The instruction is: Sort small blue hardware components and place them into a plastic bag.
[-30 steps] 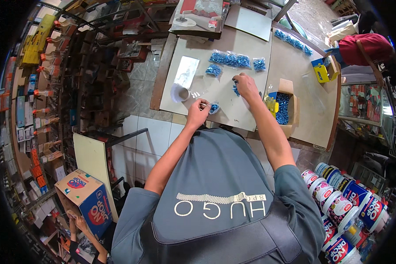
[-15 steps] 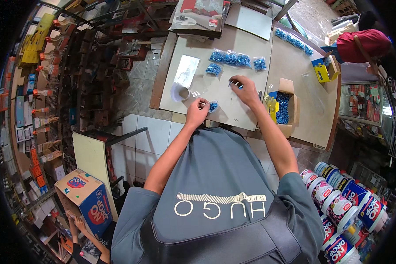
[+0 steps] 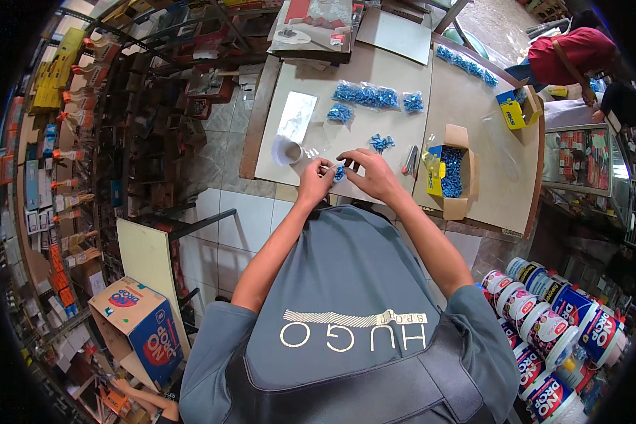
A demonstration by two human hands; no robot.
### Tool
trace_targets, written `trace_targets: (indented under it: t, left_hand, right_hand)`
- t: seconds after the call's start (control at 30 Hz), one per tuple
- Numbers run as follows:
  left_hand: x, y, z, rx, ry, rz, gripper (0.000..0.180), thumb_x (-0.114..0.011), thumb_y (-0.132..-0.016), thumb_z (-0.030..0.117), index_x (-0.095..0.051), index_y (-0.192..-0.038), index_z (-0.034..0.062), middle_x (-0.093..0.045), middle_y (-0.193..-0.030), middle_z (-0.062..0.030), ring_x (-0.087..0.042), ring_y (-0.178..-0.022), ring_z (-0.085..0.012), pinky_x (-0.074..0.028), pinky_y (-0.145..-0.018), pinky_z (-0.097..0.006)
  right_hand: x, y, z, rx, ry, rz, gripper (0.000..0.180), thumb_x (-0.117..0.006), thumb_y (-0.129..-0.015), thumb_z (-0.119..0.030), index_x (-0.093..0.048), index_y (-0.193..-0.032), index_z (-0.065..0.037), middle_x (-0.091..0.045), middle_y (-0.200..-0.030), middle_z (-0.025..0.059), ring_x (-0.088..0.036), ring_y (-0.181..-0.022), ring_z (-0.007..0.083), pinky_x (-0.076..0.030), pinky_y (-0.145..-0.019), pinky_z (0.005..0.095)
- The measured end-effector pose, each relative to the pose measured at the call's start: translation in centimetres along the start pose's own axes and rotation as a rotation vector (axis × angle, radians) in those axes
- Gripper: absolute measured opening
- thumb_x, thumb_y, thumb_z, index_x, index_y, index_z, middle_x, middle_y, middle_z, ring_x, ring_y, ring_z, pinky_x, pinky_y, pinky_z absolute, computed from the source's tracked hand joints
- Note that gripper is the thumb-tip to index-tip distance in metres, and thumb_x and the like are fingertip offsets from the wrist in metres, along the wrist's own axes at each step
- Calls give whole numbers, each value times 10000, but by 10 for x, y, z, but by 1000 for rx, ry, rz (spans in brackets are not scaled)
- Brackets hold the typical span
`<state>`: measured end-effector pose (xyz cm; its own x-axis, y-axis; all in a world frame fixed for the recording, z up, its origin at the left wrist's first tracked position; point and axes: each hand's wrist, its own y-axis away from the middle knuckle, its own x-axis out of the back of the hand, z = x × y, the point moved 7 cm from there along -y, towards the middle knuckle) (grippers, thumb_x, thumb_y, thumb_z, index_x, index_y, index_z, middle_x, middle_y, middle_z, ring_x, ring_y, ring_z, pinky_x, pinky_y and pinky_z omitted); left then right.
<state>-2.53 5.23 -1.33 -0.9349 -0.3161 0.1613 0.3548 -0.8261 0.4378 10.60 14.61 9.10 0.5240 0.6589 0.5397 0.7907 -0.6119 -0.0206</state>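
My left hand is closed on a small clear plastic bag with a few blue pieces in it, just above the table's near edge. Bent over that bag from the right is my right hand, its fingertips curled at the bag's top. Whatever lies between those fingertips is too small to make out. Beyond the right hand, a loose pile of small blue pieces lies on the table. To its right stands an open cardboard box full of similar pieces, and a slim hand tool rests between them.
Filled bags of blue pieces lie farther back on the table. A roll of clear film sits left of my hands. Another open box stands at the right, near a person in red. Paint buckets are stacked lower right.
My right hand has moved left and nearer, from over the loose blue pile to the small bag. The pile and the hand tool now show uncovered. My left hand has stayed at the bag.
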Motion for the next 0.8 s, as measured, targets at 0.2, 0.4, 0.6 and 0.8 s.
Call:
trace_targets:
  t: [0.2, 0.4, 0.6, 0.8]
  left_hand:
    - [0, -2, -10, -37, -30, 40, 178, -672, -903, 148, -638, -1007, 8, -653, -736, -42, -611, -613, -111, -484, -571, -281]
    - [-2, 4, -3, -18, 6, 34, 167, -667, -903, 144, -646, -1000, 9, -656, -732, -40, -625, -627, -114, -490, -593, -280]
    - [-3, 6, -8, -16, 11, 37, 180, -669, -896, 153, -651, -1000, 9, -662, -738, -48, -622, -629, -119, -494, -613, -286]
    - [0, 9, -3, -40, -71, 52, 187, -672, -885, 154, -656, -996, 4, -662, -736, -50, -622, -672, -130, -487, -637, -296]
  right_hand:
    - [9, 3, 22, -27, 64, 109, 322, -671, -808, -44, -679, -1129, -43, -661, -1061, 161, -636, -987, 320, -510, -868, 391]
    - [49, 12, 118, -278, 300, 347, 363, -638, -792, 2, -683, -1146, -63, -642, -1104, 194, -616, -1065, 378, -500, -921, 462]
    - [48, 13, 139, -318, 385, 225, 318, -610, -808, -28, -694, -1113, -62, -630, -1087, 213, -615, -1065, 386, -505, -929, 461]
    - [42, 12, 138, -269, 531, 184, 276, -607, -840, -99, -692, -1101, -66, -658, -995, 184, -649, -957, 401, -526, -865, 466]
